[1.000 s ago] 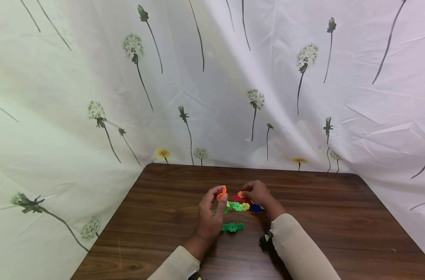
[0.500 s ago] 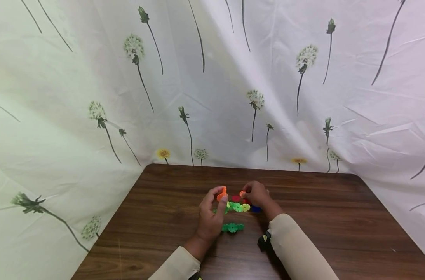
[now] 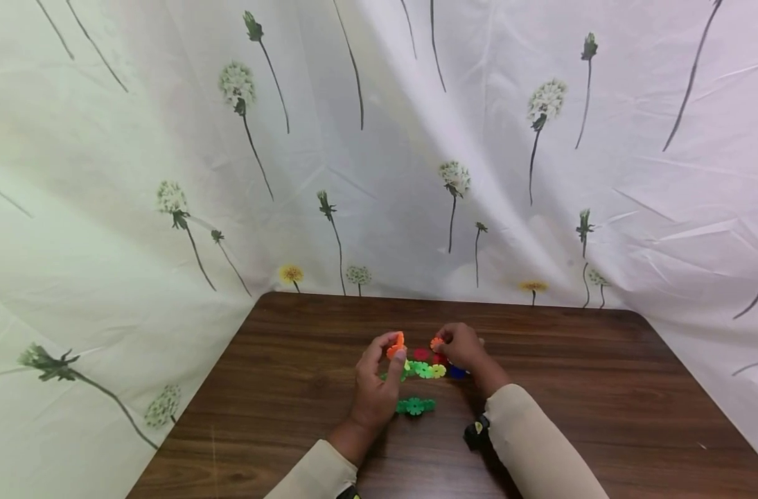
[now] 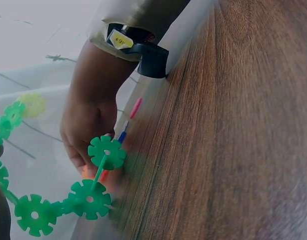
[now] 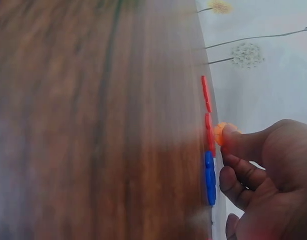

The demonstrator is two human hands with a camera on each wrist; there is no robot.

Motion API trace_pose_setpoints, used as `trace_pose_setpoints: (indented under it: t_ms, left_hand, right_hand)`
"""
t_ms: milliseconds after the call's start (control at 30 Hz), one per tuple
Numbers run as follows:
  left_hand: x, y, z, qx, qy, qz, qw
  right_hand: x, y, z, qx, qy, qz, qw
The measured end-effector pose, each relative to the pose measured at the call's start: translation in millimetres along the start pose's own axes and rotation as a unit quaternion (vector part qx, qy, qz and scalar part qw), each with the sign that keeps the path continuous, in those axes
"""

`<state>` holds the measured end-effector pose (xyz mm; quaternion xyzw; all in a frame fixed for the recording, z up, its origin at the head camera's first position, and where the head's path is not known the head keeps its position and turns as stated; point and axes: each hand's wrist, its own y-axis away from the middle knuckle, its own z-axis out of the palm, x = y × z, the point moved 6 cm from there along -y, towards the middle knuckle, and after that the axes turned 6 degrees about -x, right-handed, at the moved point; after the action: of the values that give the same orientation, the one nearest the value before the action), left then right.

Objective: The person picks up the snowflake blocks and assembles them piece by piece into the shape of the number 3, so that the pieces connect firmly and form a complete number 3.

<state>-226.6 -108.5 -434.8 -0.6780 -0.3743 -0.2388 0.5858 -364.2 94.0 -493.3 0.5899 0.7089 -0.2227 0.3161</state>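
My left hand [image 3: 375, 388] holds a chain of linked, notched flower discs, with orange discs [image 3: 396, 346] between thumb and fingers. Yellow-green discs [image 3: 421, 369] of the chain reach out to the right of the thumb. Green discs [image 3: 415, 406] show nearer the left wrist; the left wrist view has linked green discs [image 4: 35, 215] hanging in front of the camera. My right hand [image 3: 465, 346] pinches a single orange flower disc [image 5: 222, 132] between thumb and forefinger, a short way right of the chain. The fingertips cover part of that disc.
Red discs [image 3: 421, 354] and a blue disc [image 3: 457, 371] lie flat on the brown wooden table [image 3: 279, 388] beneath and beside the right hand. A pink piece [image 4: 136, 107] lies there too. A white curtain with dandelion print [image 3: 391, 229] hangs behind the table's far edge.
My right hand, with the orange disc pinched in it, has shifted slightly to the right, away from the left hand. The left hand and its chain stay almost still.
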Motion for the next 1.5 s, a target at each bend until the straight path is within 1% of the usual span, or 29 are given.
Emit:
trace_pose_setpoints:
  t_ms: [100,233,433,600,767,900,1067,1167,1333,1433,1500]
  left_hand:
    - [0.0,0.5,-0.6,0.0,-0.001,-0.004,1.0]
    - [0.2,0.8,-1.5,0.001,-0.001,-0.005,1.0]
    - [-0.2,0.9,-1.9,-0.002,0.001,-0.005,1.0]
    - [-1.2,2.2,-1.8,-0.005,-0.001,-0.01,0.9999]
    - [-0.6,2.4,-2.0,-0.004,0.001,-0.01,0.9999]
    - [0.2,1.9,-1.4,-0.004,0.002,-0.009,1.0]
    - [1.0,1.5,-0.2,-0.003,0.0,-0.009,1.0]
    - [1.2,1.2,0.2,0.0,-0.005,-0.003,1.0]
    - [2.8,0.9,0.5,0.005,-0.013,0.018,0.9997]
    - [2.5,1.1,0.8,0.006,-0.015,0.021,0.9997]
    - [1.8,1.6,1.2,0.004,-0.016,0.016,0.9997]
  right_hand:
    - [-3.5,4.6,-3.2,0.006,-0.004,-0.015,0.9999]
    - [-11.9,11.6,-9.1,0.014,-0.016,-0.05,0.9985]
    - [-21.1,21.4,-18.8,0.012,-0.072,-0.099,0.9925]
    - [-27.2,32.4,-25.8,0.01,-0.102,-0.11,0.9886]
    - [-38.5,47.6,-31.7,0.005,-0.132,-0.122,0.9837]
    - [-51.0,59.1,-34.4,0.0,-0.15,-0.144,0.9782]
    - [-63.6,72.2,-37.7,-0.002,-0.156,-0.172,0.9727]
    - [-68.4,78.1,-40.2,0.002,-0.159,-0.18,0.9707]
    - [-75.1,86.8,-45.8,0.019,-0.179,-0.188,0.9654]
    - [-79.5,92.6,-48.8,0.029,-0.192,-0.194,0.9616]
    - [-81.8,95.9,-50.0,0.034,-0.192,-0.195,0.9611]
